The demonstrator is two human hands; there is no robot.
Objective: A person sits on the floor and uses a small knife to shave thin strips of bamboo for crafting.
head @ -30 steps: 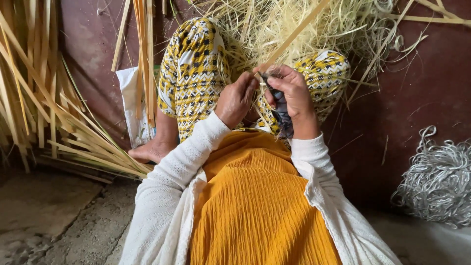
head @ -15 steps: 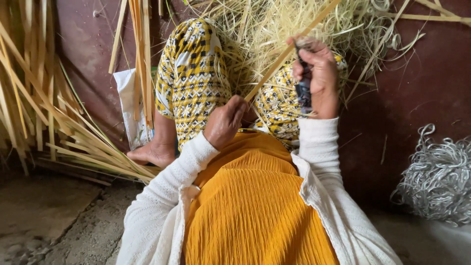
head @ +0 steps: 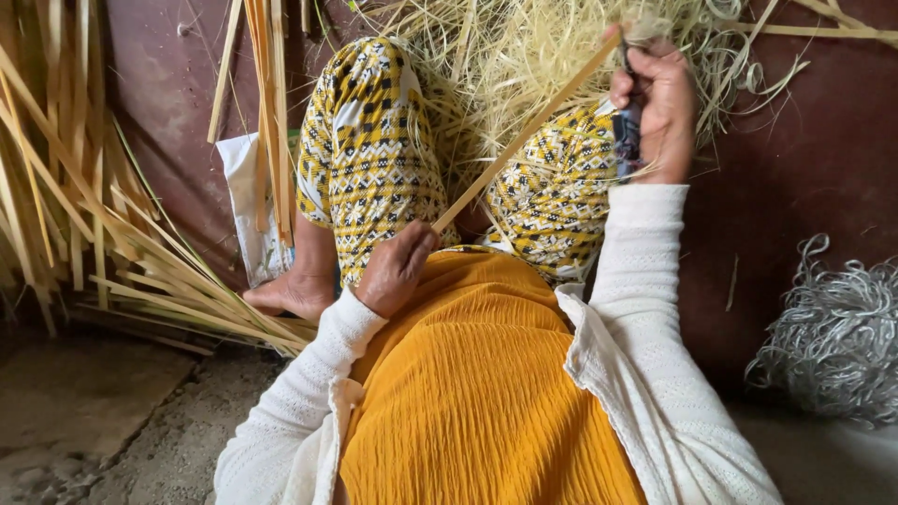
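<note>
Left-hand fingers (head: 416,245) clamped on near end of bamboo strip (head: 524,136), low at lap. Right hand (head: 655,103) closed around dark-handled knife (head: 629,131) at strip's far end, raised right. Pale shavings (head: 524,56) heaped beyond knees. Advised: strip kept taut, blade shallow, strokes away from body.

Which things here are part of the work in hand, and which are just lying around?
In hand:
- left hand gripping the near end of the bamboo strip
- right hand holding a dark-handled blade at the strip's far end
- pale shavings piled past the knees

Lying about:
- split bamboo slats at left
- white bag
- grey coil bundle
</note>
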